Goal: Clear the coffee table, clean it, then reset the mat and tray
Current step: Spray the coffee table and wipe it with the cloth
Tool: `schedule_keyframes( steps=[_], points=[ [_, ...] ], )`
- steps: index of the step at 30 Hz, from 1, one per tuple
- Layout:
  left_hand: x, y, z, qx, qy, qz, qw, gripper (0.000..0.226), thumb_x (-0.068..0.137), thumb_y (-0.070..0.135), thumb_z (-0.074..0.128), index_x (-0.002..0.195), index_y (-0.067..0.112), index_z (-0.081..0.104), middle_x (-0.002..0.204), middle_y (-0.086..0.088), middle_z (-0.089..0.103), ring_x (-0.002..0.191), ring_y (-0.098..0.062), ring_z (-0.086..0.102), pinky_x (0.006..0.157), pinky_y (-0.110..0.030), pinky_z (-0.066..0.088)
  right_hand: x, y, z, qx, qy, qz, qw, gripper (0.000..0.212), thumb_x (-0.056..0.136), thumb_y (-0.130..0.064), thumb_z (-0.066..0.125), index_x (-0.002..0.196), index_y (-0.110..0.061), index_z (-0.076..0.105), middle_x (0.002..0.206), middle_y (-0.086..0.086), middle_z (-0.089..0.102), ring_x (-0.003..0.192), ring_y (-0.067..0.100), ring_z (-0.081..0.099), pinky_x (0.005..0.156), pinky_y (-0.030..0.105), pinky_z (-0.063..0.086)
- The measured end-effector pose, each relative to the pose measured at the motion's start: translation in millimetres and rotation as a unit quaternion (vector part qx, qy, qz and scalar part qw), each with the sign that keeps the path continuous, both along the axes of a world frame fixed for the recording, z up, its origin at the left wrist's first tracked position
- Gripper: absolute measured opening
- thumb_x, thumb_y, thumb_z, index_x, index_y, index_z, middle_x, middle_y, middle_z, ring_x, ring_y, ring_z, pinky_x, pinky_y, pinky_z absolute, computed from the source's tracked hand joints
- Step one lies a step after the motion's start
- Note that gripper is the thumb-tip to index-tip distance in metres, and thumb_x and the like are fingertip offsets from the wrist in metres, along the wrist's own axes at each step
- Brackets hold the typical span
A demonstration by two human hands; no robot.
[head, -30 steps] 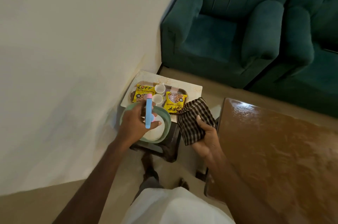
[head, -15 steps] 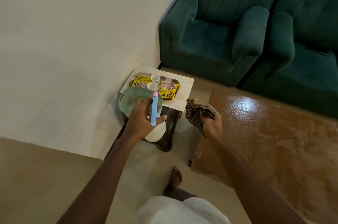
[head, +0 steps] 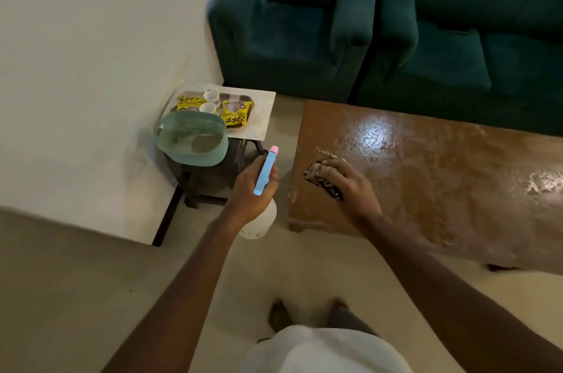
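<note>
The brown coffee table (head: 426, 177) has a wet, glossy top. My right hand (head: 347, 182) grips a crumpled checked cloth (head: 320, 177) and holds it down on the table's near left corner. My left hand (head: 253, 186) holds a white spray bottle (head: 262, 220) with a blue and pink top, in the air just left of the table. On a dark stool (head: 213, 177) by the wall lies the pale mat (head: 262, 116). On the mat sits the tray (head: 231, 98), holding two yellow snack packets (head: 233, 115) and two small white cups (head: 210, 101).
A green plastic basin (head: 192, 141) sits on the stool in front of the tray. Two teal armchairs (head: 304, 25) stand behind the table and stool. A white wall (head: 91, 67) runs along the left. My bare feet are on the pale floor below.
My left hand lifted the spray bottle out of the green basin and carried it right. My right hand moved the cloth from beside the stool onto the table's corner.
</note>
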State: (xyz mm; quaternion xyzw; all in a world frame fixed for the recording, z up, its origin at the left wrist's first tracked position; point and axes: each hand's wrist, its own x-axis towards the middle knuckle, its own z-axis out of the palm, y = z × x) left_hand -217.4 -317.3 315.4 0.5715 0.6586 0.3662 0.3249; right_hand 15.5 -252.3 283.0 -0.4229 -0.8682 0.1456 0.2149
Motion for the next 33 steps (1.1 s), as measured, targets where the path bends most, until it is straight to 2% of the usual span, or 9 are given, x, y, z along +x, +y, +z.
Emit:
schedule_keyframes(
  steps=[4, 8, 12, 15, 18, 23, 26, 29, 33],
  points=[
    [58, -12, -9, -0.034, 0.004, -0.032, 0.999, 0.02, 0.091, 0.005, 0.058, 0.1, 0.022, 0.053, 0.09, -0.002, 0.061, 0.077, -0.011, 0.059, 0.068, -0.017, 0.044, 58, -25, -7, 0.007, 0.015, -0.046, 0.999, 0.039, 0.075, -0.003, 0.081, 0.111, -0.012, 0.07, 0.122, 0.012, 0.063, 0.106, 0.035, 0.062, 0.078, 0.039, 0.054],
    [132, -15, -18, -0.06, -0.001, -0.069, 0.996, 0.031, 0.092, 0.009, 0.058, 0.12, 0.021, 0.058, 0.09, 0.002, 0.062, 0.08, -0.014, 0.061, 0.07, -0.025, 0.052, 139, -53, -12, 0.004, 0.022, -0.095, 0.995, 0.041, 0.073, 0.002, 0.081, 0.11, -0.011, 0.069, 0.12, 0.012, 0.063, 0.106, 0.035, 0.06, 0.078, 0.037, 0.051],
    [222, -22, -18, -0.087, -0.028, -0.097, 0.991, 0.017, 0.094, 0.013, 0.06, 0.104, 0.028, 0.06, 0.091, 0.0, 0.064, 0.082, -0.016, 0.063, 0.072, -0.03, 0.055, 231, -78, -18, -0.021, 0.036, -0.149, 0.988, 0.045, 0.07, 0.011, 0.075, 0.111, -0.008, 0.07, 0.118, 0.015, 0.064, 0.106, 0.037, 0.06, 0.082, 0.037, 0.05],
    [289, -26, -15, -0.132, -0.044, -0.08, 0.987, 0.009, 0.094, 0.014, 0.06, 0.102, 0.018, 0.061, 0.097, -0.01, 0.065, 0.083, -0.024, 0.063, 0.075, -0.037, 0.057, 303, -94, -24, -0.042, 0.039, -0.188, 0.981, 0.048, 0.069, 0.012, 0.074, 0.111, -0.008, 0.071, 0.117, 0.017, 0.064, 0.106, 0.038, 0.062, 0.084, 0.035, 0.049],
    [351, -22, -13, -0.162, -0.046, -0.088, 0.982, 0.016, 0.092, 0.014, 0.059, 0.104, 0.003, 0.06, 0.091, -0.015, 0.062, 0.074, -0.023, 0.058, 0.068, -0.038, 0.054, 375, -105, -28, -0.056, 0.032, -0.215, 0.975, 0.053, 0.066, 0.017, 0.07, 0.112, -0.008, 0.071, 0.116, 0.017, 0.065, 0.104, 0.039, 0.062, 0.083, 0.037, 0.05],
    [441, -17, -8, -0.149, 0.021, -0.159, 0.976, 0.02, 0.086, 0.024, 0.059, 0.097, 0.008, 0.063, 0.087, -0.015, 0.064, 0.072, -0.031, 0.061, 0.072, -0.05, 0.055, 466, -121, -22, -0.07, 0.031, -0.279, 0.957, 0.062, 0.059, 0.025, 0.058, 0.112, -0.004, 0.07, 0.117, 0.018, 0.063, 0.106, 0.04, 0.06, 0.085, 0.032, 0.044],
    [490, -10, -6, -0.148, 0.048, -0.197, 0.968, 0.016, 0.088, 0.018, 0.059, 0.093, 0.003, 0.063, 0.072, -0.009, 0.057, 0.063, -0.022, 0.053, 0.065, -0.047, 0.052, 507, -126, -19, -0.068, 0.043, -0.314, 0.946, 0.067, 0.057, 0.028, 0.056, 0.115, -0.004, 0.069, 0.119, 0.017, 0.063, 0.108, 0.037, 0.059, 0.085, 0.032, 0.047],
    [536, 0, -13, -0.168, 0.057, -0.223, 0.959, 0.022, 0.089, 0.02, 0.06, 0.096, -0.001, 0.064, 0.073, -0.013, 0.058, 0.063, -0.02, 0.051, 0.062, -0.04, 0.049, 546, -126, -27, -0.084, 0.054, -0.349, 0.932, 0.069, 0.059, 0.027, 0.056, 0.118, -0.006, 0.068, 0.124, 0.013, 0.061, 0.112, 0.034, 0.058, 0.086, 0.038, 0.052],
    [586, 18, -22, -0.189, 0.037, -0.241, 0.951, 0.028, 0.091, 0.02, 0.062, 0.092, -0.008, 0.063, 0.068, -0.013, 0.053, 0.059, -0.021, 0.049, 0.057, -0.032, 0.042, 588, -120, -38, -0.09, 0.063, -0.385, 0.916, 0.067, 0.061, 0.026, 0.054, 0.117, -0.009, 0.068, 0.124, 0.01, 0.062, 0.112, 0.032, 0.058, 0.085, 0.03, 0.046]
  ],
)
